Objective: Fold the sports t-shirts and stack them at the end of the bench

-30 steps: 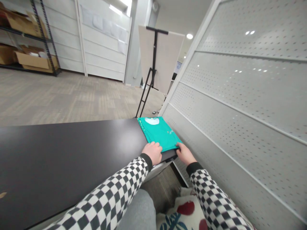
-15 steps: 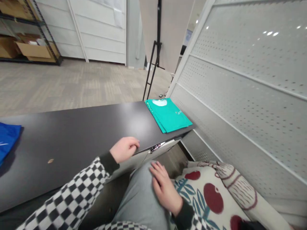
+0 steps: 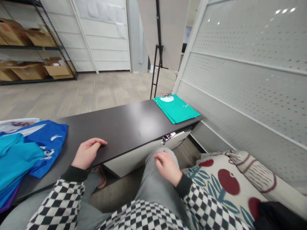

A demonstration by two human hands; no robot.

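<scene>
obs: folded flat, roughly rectangular teal-green cloth garment w/ white print lies at far right end of long matte black tabletop, just beside white perforated panel. layers fairly even; neither hand on it

other end, left: loose heap, i.e. crumpled royal-blue cloth w/ white lettering, bright turquoise cloth lying over part of it, white cloth w/ coloured print behind, purple fabric edge below

left hand: bare, fingers loosely curled, nothing in grip, at near edge of tabletop, btwn heap & green piece, nearer heap; contact w/ surface hard to confirm. right hand: empty, relaxed, resting on knee of grey trousers

step (judged): prob. a gap btwn pieces; green one looks done & set aside, heap looks unsorted. next move would seem to call for left hand reaching over to heap & lifting turquoise cloth w/out dragging blue one along, right hand coming off knee to help spread it mid-tabletop; overlapping fabric might snag
</scene>
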